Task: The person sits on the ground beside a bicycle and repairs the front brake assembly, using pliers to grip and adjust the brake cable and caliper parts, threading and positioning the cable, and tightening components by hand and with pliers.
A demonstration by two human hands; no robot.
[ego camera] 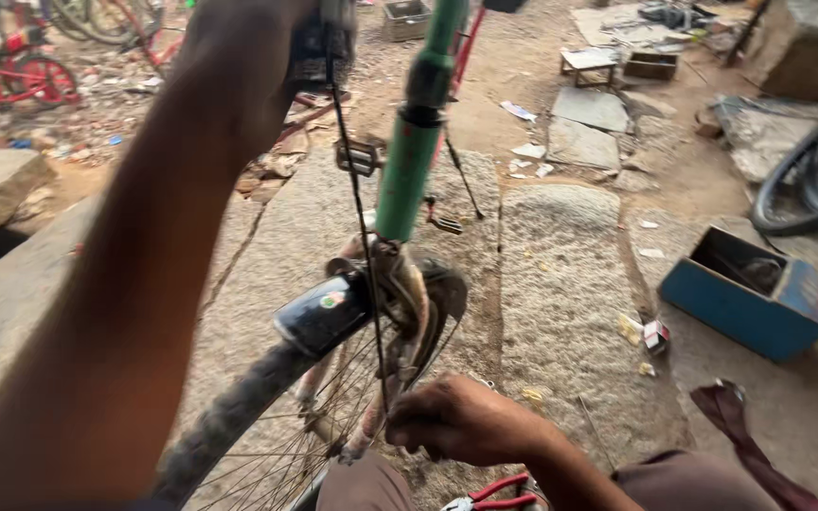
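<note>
Nearest the camera, red-handled pliers (pixel 496 496) lie at the bottom edge, just beside the person's knee. Just above them the right hand (pixel 461 419) is curled, its fingertips pinching the lower end of a thin black cable (pixel 360 227) close to the spoked wheel with a dusty black tyre (pixel 239 407). The cable runs straight up across the wheel and frame to the left hand (pixel 239 66), which is raised high with the forearm filling the left of the view; it is closed around a dark grip at the top, though the exact hold is partly hidden. The bicycle stands upside down or steeply tilted on grey stone slabs (pixel 560 284), its green frame tube (pixel 414 142) rising between the two hands and a short black cylinder with a small sticker (pixel 322 312) fixed beside the fork. A metal pedal (pixel 360 156) sits just left of the tube. To the right, a dark red rag (pixel 740 426) and an open blue metal box (pixel 750 293) rest on the ground, well apart from the wheel. Farther right is another bicycle's black tyre (pixel 807 180). Far back left stand red bicycles (pixel 21 76); far back, small crates and flat stone pieces lie scattered.
</note>
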